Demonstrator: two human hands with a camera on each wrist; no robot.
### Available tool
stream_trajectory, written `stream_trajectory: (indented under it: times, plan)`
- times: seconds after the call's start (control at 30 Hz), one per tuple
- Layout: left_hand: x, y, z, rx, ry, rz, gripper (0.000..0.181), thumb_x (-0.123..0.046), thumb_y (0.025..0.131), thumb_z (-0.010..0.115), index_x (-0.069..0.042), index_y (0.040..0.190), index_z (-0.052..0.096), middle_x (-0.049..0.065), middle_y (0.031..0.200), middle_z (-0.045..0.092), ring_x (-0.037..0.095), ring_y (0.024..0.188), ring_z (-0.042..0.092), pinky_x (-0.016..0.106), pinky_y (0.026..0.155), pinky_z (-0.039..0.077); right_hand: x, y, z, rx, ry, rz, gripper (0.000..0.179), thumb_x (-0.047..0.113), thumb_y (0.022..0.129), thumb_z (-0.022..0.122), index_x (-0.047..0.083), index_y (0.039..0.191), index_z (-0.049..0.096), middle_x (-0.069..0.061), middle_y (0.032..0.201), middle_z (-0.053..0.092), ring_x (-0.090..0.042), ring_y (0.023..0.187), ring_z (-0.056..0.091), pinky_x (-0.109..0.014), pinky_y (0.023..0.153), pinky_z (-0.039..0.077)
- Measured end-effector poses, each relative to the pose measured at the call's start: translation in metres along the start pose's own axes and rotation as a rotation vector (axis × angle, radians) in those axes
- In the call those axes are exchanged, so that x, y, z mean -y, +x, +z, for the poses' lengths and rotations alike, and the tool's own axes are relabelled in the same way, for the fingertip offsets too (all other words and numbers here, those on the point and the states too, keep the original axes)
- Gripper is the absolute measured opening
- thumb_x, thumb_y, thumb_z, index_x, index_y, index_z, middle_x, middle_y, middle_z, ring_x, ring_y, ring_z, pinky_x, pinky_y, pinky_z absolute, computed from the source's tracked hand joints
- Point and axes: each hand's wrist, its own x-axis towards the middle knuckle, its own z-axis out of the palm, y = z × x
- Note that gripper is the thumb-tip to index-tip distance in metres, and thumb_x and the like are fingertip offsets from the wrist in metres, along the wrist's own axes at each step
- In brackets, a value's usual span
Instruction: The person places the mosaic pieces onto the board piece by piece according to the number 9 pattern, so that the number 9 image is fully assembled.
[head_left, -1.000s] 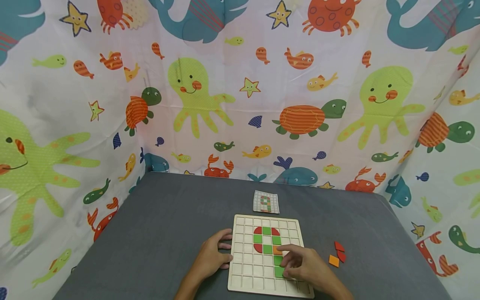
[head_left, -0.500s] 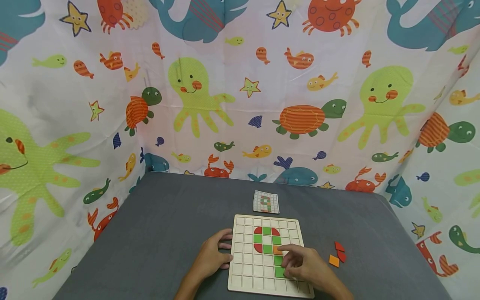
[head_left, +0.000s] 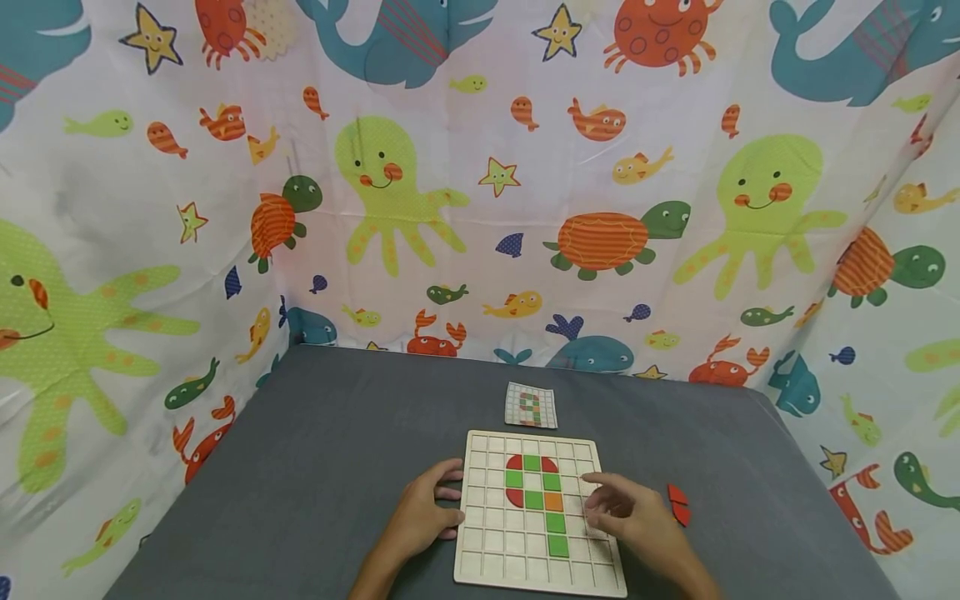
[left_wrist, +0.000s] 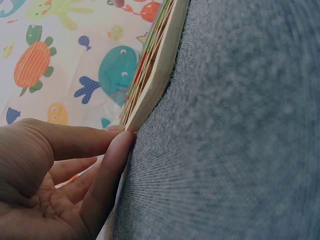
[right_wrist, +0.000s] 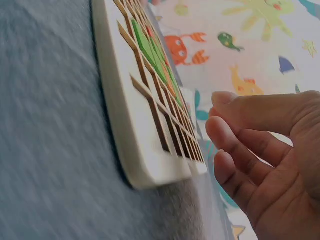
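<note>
A square wooden grid board (head_left: 498, 540) lies on the table with green squares, red rounded pieces and one orange square (head_left: 553, 502) set in its cells. The left hand (head_left: 420, 515) is at its left side; in the left wrist view, thumb and finger (left_wrist: 112, 165) pinch the board's edge. Over the board's right edge hovers the right hand (head_left: 637, 521), fingers loosely bent. The right wrist view shows the right hand (right_wrist: 272, 160) apart from the board with no piece visible at its fingertips. Two red pieces (head_left: 678, 505) lie right of that hand.
Behind the board lies a small card (head_left: 530, 406) printed with a coloured grid pattern. A grey cloth covers the table (head_left: 360, 433). Sea-animal curtains (head_left: 450, 208) hang behind it and along both sides.
The right hand has lifted off the green and orange tiles and moved right, uncovering them. The loose orange square beside the red pieces no longer shows. The left hand stays put.
</note>
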Motion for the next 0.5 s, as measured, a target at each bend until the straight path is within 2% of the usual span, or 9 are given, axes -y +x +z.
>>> stream_trajectory:
  times: [0.1,0.27,0.5]
  plan:
    - [0.001,0.000,0.000,0.000,0.002,0.002,0.076,0.013,0.081,0.079,-0.004,0.151,0.055,0.019,0.143,0.061,0.032,0.115,0.066,0.039,0.059,0.064,-0.004,-0.001,-0.006,-0.077,0.010,0.006,0.052,0.004,0.088,0.085,0.000,0.136,0.067,-0.007,0.099,0.075,-0.010,0.083,0.069,-0.027,0.073,0.060]
    - [0.002,-0.001,0.000,0.000,0.006,0.009,0.077,0.013,0.081,0.079,-0.004,0.152,0.055,0.019,0.143,0.061,0.032,0.115,0.066,0.039,0.059,0.064,-0.011,-0.003,-0.013,-0.199,-0.047,0.044,0.051,0.003,0.086,0.086,0.004,0.134,0.070,-0.004,0.096,0.076,-0.008,0.081,0.069,-0.025,0.072,0.060]
    - [0.002,0.000,0.000,0.000,0.004,0.005,0.077,0.013,0.081,0.079,-0.005,0.152,0.055,0.019,0.143,0.061,0.032,0.115,0.066,0.039,0.059,0.064,-0.020,-0.007,-0.025,-0.287,-0.113,0.031,0.050,0.006,0.087,0.086,0.005,0.134,0.070,-0.002,0.096,0.078,-0.006,0.083,0.070,-0.025,0.072,0.059]
